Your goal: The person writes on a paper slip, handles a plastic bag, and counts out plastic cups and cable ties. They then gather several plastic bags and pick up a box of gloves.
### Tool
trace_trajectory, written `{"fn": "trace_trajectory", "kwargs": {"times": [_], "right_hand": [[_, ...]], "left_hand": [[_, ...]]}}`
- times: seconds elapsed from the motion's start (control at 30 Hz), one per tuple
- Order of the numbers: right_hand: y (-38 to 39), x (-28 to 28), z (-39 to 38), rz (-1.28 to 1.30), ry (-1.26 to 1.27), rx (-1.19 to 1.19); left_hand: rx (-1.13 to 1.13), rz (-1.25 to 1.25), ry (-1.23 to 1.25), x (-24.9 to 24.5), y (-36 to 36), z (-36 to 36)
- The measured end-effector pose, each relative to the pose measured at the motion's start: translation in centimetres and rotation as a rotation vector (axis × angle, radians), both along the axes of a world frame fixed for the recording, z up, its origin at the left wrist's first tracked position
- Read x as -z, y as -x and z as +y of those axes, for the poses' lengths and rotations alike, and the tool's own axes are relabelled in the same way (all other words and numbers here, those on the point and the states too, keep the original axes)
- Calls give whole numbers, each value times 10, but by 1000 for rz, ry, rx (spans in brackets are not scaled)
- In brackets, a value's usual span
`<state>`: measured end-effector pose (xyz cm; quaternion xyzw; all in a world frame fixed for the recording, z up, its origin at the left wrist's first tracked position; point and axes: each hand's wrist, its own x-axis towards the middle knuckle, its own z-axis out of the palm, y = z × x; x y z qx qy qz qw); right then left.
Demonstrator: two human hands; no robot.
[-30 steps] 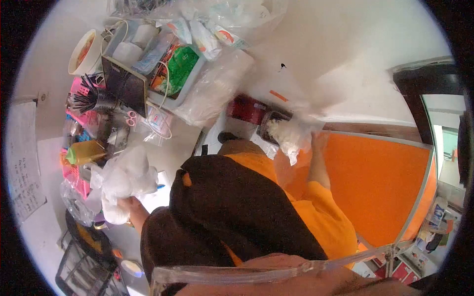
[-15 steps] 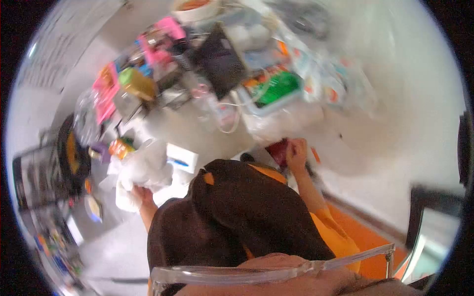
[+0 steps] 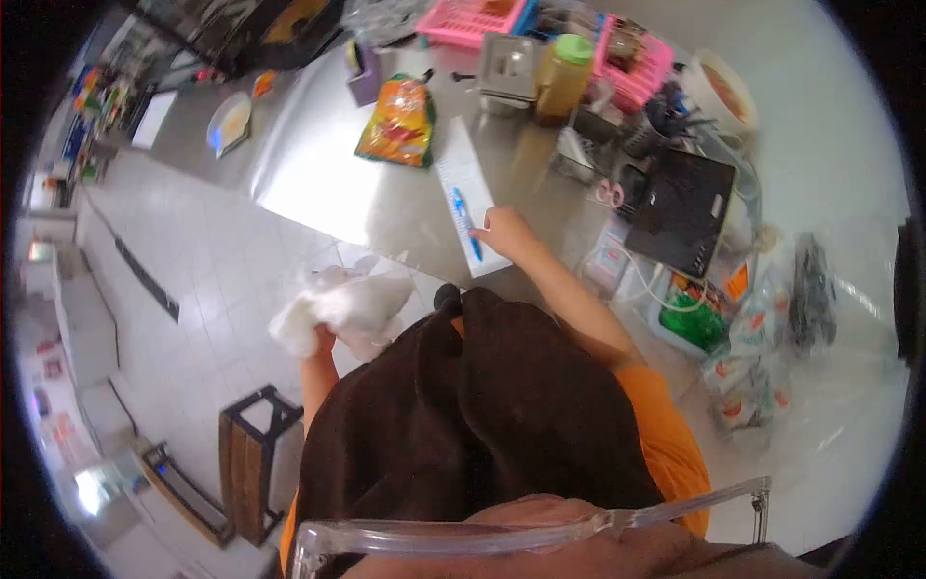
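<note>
My left hand (image 3: 325, 340) grips a bunched white plastic bag (image 3: 352, 307) at the left of my dark apron, out past the table's edge. The bag covers most of those fingers. My right hand (image 3: 508, 234) is over the metal table (image 3: 328, 174), its thumb and a finger apart. One fingertip is at the side of a blue pen (image 3: 465, 220), which lies flat on a long white slip of paper (image 3: 466, 174). Whether that fingertip touches the pen is hard to tell. An orange-and-yellow packet (image 3: 399, 123) lies beyond the paper.
Along the back stand a lidded metal container (image 3: 506, 69), a green-capped bottle (image 3: 564, 79) and pink baskets (image 3: 467, 21). To the right are a dark tablet (image 3: 682, 210) with a white cable and several plastic packages (image 3: 748, 391). A dark stool (image 3: 253, 463) stands on the tiled floor at left.
My view has swung left. My right hand has left a dark red object by my waist and moved to the pen and paper. My left hand has carried the bag off the table's edge.
</note>
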<state>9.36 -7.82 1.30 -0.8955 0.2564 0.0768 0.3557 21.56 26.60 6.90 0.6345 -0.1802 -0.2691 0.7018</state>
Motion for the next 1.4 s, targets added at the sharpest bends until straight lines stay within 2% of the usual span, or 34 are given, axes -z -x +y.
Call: {"fn": "trace_trajectory", "kwargs": {"times": [0.07, 0.1, 0.17, 0.23, 0.33, 0.47, 0.57, 0.67, 0.77, 0.87, 0.97, 1.23, 1.4], "right_hand": [[-12, -2, 23, 80, 68, -24], [-14, -1, 30, 37, 124, -40], [-17, 24, 30, 5, 71, -42], [-18, 31, 23, -3, 57, -64], [-20, 34, 8, 133, -490, 169], [-11, 42, -12, 48, -975, 338], [-1, 40, -6, -189, -1049, 454], [2, 60, 11, -665, -1021, 408], [2, 64, 16, -568, -729, 391], [-7, 67, 20, -817, -275, 191], [-4, 61, 25, -755, -170, 222], [-6, 60, 28, -699, -59, 248], [-7, 52, 27, -674, -70, 244]], "left_hand": [[96, -95, -143, 5, 3, 6], [167, -158, -258, 7, 2, 4], [300, -265, -512, 8, -3, -10], [543, -509, -561, 0, 2, -48], [818, -572, -653, 3, 16, -103], [1015, -820, -771, 32, 27, -151], [1018, -902, -849, 48, 33, -157], [963, -860, -888, 55, 40, -158], [925, -851, -912, 51, 47, -158], [991, -953, -895, 43, 45, -160], [923, -976, -935, 55, 54, -159], [949, -925, -940, 58, 56, -159], [1005, -986, -932, 45, 53, -161]]}}
